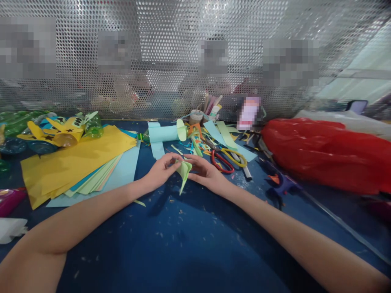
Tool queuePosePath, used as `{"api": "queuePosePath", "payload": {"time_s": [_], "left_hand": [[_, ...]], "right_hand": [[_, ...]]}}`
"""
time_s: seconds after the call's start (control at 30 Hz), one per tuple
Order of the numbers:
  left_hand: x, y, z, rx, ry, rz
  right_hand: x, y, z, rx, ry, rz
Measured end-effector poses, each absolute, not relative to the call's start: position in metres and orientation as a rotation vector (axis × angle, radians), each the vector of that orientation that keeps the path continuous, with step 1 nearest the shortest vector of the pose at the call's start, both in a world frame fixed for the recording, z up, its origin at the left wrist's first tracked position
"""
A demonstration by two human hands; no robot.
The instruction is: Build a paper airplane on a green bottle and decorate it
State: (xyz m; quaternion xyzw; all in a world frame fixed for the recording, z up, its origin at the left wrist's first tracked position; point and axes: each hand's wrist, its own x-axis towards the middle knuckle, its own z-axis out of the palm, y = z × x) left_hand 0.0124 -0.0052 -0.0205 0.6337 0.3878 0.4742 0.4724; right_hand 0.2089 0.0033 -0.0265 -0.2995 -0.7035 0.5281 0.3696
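Between my two hands is a folded piece of light green paper (pixel 184 171), held just above the blue table with its pointed end hanging down. My left hand (pixel 160 173) pinches its upper left edge between thumb and fingers. From the other side, my right hand (pixel 210 175) curls its fingers and thumb round the right edge. Just beyond my hands lies a bottle wrapped in light blue paper (pixel 163 133), with a green paper oval at one end. To the right rest scissors with red handles (pixel 222 162) and scissors with yellow handles (pixel 235 156), among paper scraps.
Yellow sheets (pixel 82 162) and fanned coloured paper (pixel 96 177) lie left, near decorated bottles (pixel 65 134). A purple glue gun (pixel 282 183) with its cable and a red plastic bag (pixel 324 154) are at right. Cups with sticks (pixel 197 117) stand before a perforated metal screen (pixel 171 49).
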Motion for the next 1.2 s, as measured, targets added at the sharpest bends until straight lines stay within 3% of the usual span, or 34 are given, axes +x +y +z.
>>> {"api": "queuePosePath", "payload": {"time_s": [0.47,0.73,0.93,1.2], "left_hand": [[0.003,0.009,-0.021,0.983,0.990,1.350],[0.005,0.003,-0.010,0.804,0.647,0.902],[0.002,-0.005,-0.002,1.078,0.638,0.741],[-0.002,-0.004,-0.001,1.433,0.531,0.450]], "right_hand": [[0.229,0.028,-0.017,-0.962,-1.314,1.267],[0.227,0.021,-0.011,-0.949,-1.279,1.486],[0.223,0.014,-0.010,-0.957,-1.366,1.517],[0.235,0.031,-0.018,-1.037,-1.718,1.169]]}}
